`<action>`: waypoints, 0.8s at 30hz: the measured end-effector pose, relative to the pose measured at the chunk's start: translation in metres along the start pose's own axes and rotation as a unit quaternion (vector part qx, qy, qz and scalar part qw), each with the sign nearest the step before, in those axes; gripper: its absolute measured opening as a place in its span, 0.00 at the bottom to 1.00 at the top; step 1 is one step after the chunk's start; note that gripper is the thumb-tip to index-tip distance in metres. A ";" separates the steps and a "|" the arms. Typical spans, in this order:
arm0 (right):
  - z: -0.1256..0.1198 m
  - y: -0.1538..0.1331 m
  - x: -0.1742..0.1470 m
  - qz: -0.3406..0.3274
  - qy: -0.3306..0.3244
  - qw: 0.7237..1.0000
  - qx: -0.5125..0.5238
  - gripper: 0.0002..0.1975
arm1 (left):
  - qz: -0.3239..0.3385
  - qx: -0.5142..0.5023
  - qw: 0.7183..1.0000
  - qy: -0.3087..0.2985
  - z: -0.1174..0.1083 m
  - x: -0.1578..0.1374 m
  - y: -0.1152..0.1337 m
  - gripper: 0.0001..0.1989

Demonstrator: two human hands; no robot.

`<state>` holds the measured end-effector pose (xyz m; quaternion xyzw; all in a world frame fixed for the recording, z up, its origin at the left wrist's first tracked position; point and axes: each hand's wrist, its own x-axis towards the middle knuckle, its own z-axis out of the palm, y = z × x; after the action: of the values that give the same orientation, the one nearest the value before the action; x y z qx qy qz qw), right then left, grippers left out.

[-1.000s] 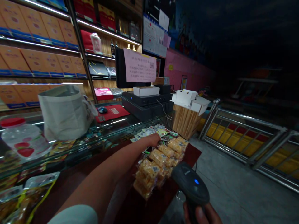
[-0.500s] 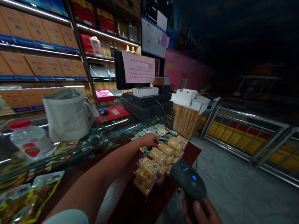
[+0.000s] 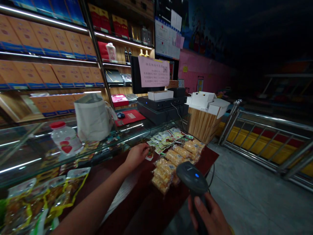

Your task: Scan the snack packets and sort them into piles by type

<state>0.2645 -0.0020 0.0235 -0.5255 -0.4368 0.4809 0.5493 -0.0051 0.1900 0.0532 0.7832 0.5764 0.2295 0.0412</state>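
Note:
My right hand point(image 3: 207, 212) is wrapped round the handle of a dark barcode scanner point(image 3: 192, 178), its blue light lit, held over the table's right edge. My left hand point(image 3: 137, 156) is closed in a pinch on a small snack packet point(image 3: 150, 154), dark with a pale, red-marked lower end. Just right of that packet lie several flat green-and-white packets point(image 3: 163, 139). Stacked nearer the scanner are clear-wrapped golden pastry snacks point(image 3: 174, 158). All of these rest on a dark red tabletop point(image 3: 144, 192).
Yellow-edged food pouches point(image 3: 66, 192) lie at lower left. On the glass counter point(image 3: 26, 143) stand a red-lidded jar point(image 3: 65, 138), a pale bag point(image 3: 91, 117) and a till with a monitor point(image 3: 161, 109). Metal railings point(image 3: 264, 137) run along the right side.
My left hand has drawn back left from the pastry snacks, with the small packet at its fingertips. The view has swung left, bringing more of the food pouches in. The scanner stays in my right hand.

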 end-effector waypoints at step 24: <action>0.118 0.000 0.021 0.019 -0.084 0.984 0.156 0.25 | -0.038 -0.532 0.834 0.139 -0.053 -0.173 0.043 0.16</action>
<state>0.1517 0.0373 0.0306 -0.3991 -0.3907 0.5961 0.5768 -0.0292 0.0055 0.0609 0.5779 0.3941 0.6052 0.3800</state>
